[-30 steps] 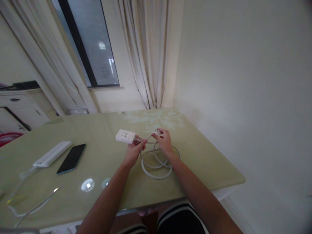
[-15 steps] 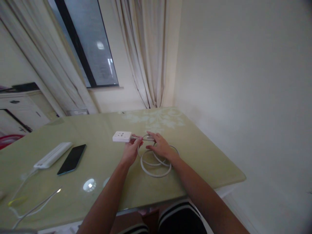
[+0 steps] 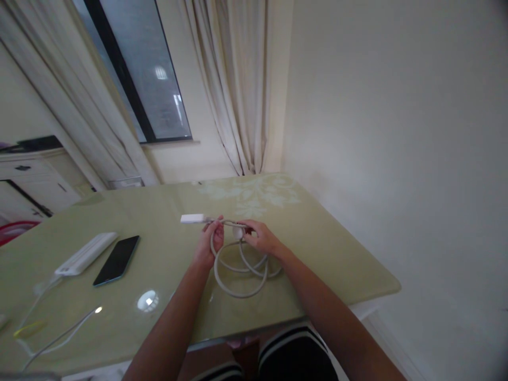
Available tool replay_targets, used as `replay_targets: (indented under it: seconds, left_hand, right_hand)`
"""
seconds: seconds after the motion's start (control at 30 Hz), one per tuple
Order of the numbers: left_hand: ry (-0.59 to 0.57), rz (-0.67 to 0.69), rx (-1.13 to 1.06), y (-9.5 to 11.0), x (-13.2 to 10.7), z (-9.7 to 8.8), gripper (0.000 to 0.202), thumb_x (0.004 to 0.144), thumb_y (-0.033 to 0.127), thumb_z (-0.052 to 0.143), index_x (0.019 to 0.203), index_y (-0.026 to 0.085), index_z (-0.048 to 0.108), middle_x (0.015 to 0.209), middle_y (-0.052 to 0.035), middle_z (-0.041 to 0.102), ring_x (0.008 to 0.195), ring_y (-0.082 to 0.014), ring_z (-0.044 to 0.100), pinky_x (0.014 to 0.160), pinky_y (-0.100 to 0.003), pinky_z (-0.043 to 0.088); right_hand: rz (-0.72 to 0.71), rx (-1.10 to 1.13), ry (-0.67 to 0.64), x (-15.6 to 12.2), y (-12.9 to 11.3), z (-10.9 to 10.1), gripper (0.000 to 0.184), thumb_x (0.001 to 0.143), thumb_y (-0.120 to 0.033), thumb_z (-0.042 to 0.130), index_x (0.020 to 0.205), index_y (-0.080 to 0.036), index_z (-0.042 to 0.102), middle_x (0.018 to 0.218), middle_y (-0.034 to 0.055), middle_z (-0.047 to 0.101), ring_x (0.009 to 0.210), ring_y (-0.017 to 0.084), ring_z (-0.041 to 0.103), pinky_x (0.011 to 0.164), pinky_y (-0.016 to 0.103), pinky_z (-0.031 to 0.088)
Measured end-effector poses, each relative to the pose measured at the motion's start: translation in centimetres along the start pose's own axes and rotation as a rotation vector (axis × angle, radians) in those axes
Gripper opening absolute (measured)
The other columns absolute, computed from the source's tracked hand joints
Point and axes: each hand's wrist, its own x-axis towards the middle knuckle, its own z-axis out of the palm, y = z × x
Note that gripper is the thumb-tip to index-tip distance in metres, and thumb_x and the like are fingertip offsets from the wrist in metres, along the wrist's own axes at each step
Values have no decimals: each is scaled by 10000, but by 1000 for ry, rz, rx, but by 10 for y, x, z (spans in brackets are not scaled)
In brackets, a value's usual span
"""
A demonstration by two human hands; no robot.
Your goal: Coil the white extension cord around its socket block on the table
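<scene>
A white power strip (image 3: 192, 218) is held up over the table, now seen edge-on. My left hand (image 3: 209, 244) is closed round its cable, just behind the strip's right end. Opposite it, my right hand (image 3: 262, 238) pinches the same cable, with a pale plug (image 3: 238, 232) at its fingertips. Between and below both hands, the white cable (image 3: 241, 296) hangs in several loose loops that reach down to the tabletop. The right fingertips partly hide the plug.
On the left of the green-topped table (image 3: 317, 254) lie a black phone (image 3: 118, 259) and a second white power strip (image 3: 87, 254). A white cord (image 3: 63, 334) trails near the front left. A wall (image 3: 377, 132) runs along the right side.
The power strip has rolled from showing its socket face to edge-on and shifted slightly left. The cable loops have moved left, and the plug now shows by my right fingers.
</scene>
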Motion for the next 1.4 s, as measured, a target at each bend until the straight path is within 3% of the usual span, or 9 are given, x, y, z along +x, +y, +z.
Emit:
replay_targets:
  seconds: [0.2, 0.37, 0.6, 0.7, 0.83, 0.93, 1.1, 1.23, 1.4]
  left_hand:
    - [-97, -69, -29, 2, -1, -4, 100, 844, 57, 669, 879, 134, 724, 999, -68, 761, 728, -60, 679, 705, -114, 580]
    - [-252, -14, 87, 0, -2, -10, 367, 735, 50, 734, 1081, 174, 728, 1193, -66, 739, 849, -71, 696, 764, -125, 565]
    - [-276, -169, 166, 0, -6, -11, 380, 728, 170, 761, 1091, 156, 648, 1099, -114, 755, 1013, -204, 730, 883, -294, 587]
    - [-261, -188, 213, 1, -7, -10, 399, 719, 171, 745, 1094, 162, 610, 969, -96, 764, 906, -197, 749, 783, -275, 594]
    - [-254, -238, 269, 1, -9, -8, 447, 695, 178, 732, 1111, 166, 567, 860, -78, 752, 748, -176, 733, 634, -238, 563]
    - [-217, -279, 270, -2, -11, -6, 454, 681, 173, 730, 1097, 172, 549, 848, -70, 747, 676, -157, 709, 578, -223, 537]
    - [-150, -288, 260, -5, -11, -2, 386, 727, 253, 784, 1031, 193, 554, 848, -58, 745, 647, -149, 708, 512, -197, 507]
    - [-46, -153, 240, -3, -7, -1, 386, 795, 452, 783, 960, 205, 537, 828, -59, 743, 667, -162, 732, 524, -197, 512]
    - [-45, -92, 222, -5, -5, -5, 427, 784, 525, 782, 929, 213, 528, 802, -32, 733, 762, -195, 754, 490, -184, 471]
  right_hand:
    - [-12, -16, -7, 1, 3, -7, 533, 702, -26, 535, 1154, -209, 750, 961, 32, 649, 864, 163, 602, 845, 296, 504]
    - [-75, 50, -55, 0, 3, -17, 457, 702, -11, 537, 1042, -206, 772, 997, 38, 604, 950, 174, 604, 888, 303, 489]
    - [-62, 115, -163, -2, -1, -22, 188, 780, -106, 644, 910, -188, 753, 950, 25, 629, 923, 174, 621, 885, 307, 483]
    - [-81, 70, -65, -2, -4, -19, 152, 803, -198, 713, 954, -198, 731, 951, 27, 614, 898, 173, 607, 852, 302, 482]
    - [-75, -99, 223, -2, -7, -13, 292, 762, -351, 804, 967, -207, 653, 957, 36, 605, 854, 178, 564, 764, 279, 451]
    - [44, -328, 383, -4, -8, -9, 312, 765, -428, 797, 850, -218, 582, 796, 1, 570, 717, 164, 503, 671, 263, 372]
    - [259, -517, 448, -7, -14, -5, 273, 809, -418, 754, 762, -233, 560, 662, -18, 542, 605, 156, 460, 604, 267, 285]
    - [166, -410, 385, -8, -20, -2, 212, 847, -344, 719, 706, -218, 622, 756, 23, 639, 684, 163, 553, 669, 272, 387]
    - [41, -211, 181, -9, -27, 13, 247, 914, -429, 678, 1023, -222, 758, 989, 67, 729, 878, 198, 643, 809, 307, 465]
